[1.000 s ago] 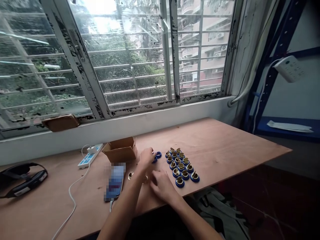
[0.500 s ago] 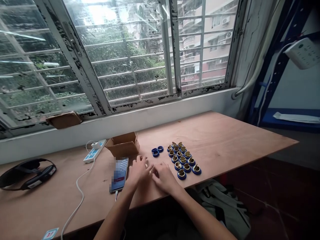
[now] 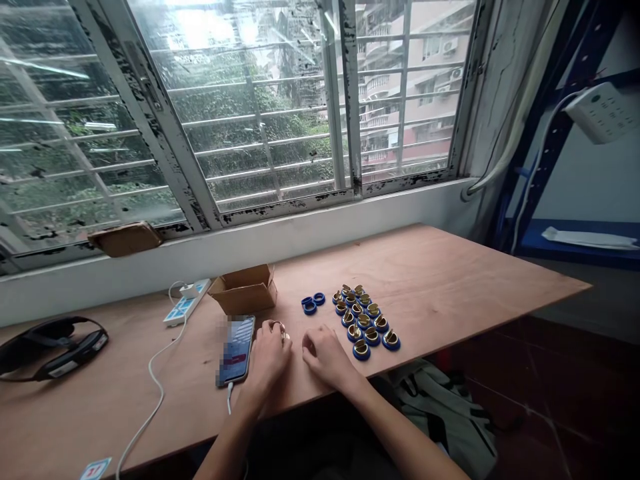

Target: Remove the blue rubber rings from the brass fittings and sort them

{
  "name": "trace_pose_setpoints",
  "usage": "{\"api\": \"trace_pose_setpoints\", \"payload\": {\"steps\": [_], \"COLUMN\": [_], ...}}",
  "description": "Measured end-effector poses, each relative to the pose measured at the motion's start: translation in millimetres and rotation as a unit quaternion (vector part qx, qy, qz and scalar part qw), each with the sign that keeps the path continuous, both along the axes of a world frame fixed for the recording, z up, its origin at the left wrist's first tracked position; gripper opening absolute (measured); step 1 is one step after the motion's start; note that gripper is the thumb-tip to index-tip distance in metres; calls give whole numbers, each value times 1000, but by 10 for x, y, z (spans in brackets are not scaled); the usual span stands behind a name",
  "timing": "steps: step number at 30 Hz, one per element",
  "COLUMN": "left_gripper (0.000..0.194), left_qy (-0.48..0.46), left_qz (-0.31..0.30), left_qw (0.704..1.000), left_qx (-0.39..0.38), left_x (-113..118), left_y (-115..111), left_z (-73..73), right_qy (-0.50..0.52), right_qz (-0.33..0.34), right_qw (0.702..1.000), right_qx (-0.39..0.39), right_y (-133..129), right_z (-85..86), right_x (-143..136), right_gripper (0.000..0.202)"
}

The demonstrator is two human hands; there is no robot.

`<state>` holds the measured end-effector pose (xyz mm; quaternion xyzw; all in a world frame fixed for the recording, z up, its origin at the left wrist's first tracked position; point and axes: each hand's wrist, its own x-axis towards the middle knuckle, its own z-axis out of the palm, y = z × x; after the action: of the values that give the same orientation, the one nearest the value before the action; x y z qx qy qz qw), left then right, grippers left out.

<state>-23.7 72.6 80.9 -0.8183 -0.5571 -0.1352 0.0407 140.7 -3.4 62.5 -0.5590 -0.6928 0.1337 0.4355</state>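
My left hand (image 3: 270,352) rests on the table beside the phone, its fingers bent over a small gold, shiny metal piece (image 3: 285,333) that is partly hidden. A short gap to the right, my right hand (image 3: 326,355) lies with curled fingers. Whatever it holds, if anything, is hidden. Close to my right hand stand several blue round pieces with gold metal inserts (image 3: 364,321), grouped in rows, each with a gold flap tilted up. Farther back, a few plain blue rings (image 3: 310,306) lie together.
A phone (image 3: 237,350) with a charging cable lies left of my hands. Behind it stands an open cardboard box (image 3: 245,298). A power strip (image 3: 187,303), a white cable (image 3: 159,380) and a black headset (image 3: 60,350) are at left. The table's front edge runs below my wrists.
My left hand has drawn back left, away from my right hand, with the gold piece under its fingers. The gap between the hands has widened. My right hand has barely moved.
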Motion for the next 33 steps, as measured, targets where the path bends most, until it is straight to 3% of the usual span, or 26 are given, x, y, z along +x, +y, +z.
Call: {"api": "trace_pose_setpoints", "payload": {"steps": [5, 9, 12, 14, 18, 23, 28, 33], "left_gripper": [28, 52, 43, 31, 31, 28, 28, 24], "left_qy": [-23, -24, -11, -9, -19, -29, -56, -94], "left_qz": [-24, -41, -41, -36, -31, -51, -57, -73], "left_qw": [999, 997, 998, 999, 999, 998, 997, 991], "left_qx": [27, 62, 49, 35, 29, 27, 19, 60], "left_x": [-65, -29, 0, 6, -8, -43, -62, -61], "left_y": [-30, -16, -4, -10, -47, -53, -28, -43], "left_z": [-24, -28, -15, -4, 4, -6, -28, -22], "right_qy": [2, 0, -19, -50, -117, -179, -251, -283], "right_qz": [0, 0, -9, -13, -52, -152, -136, -81], "right_qw": [1000, 1000, 1000, 999, 991, 967, 933, 930], "right_qx": [0, 3, 6, 14, 24, -96, -219, -219], "right_y": [0, -1, -18, -52, -217, -507, -588, -541], "right_z": [10, -7, 24, 112, 459, 802, 762, 643], "right_x": [5, 0, -19, -17, 138, 596, 795, 571], "right_gripper": [12, 10, 10, 10, 9, 16, 18, 28]}}
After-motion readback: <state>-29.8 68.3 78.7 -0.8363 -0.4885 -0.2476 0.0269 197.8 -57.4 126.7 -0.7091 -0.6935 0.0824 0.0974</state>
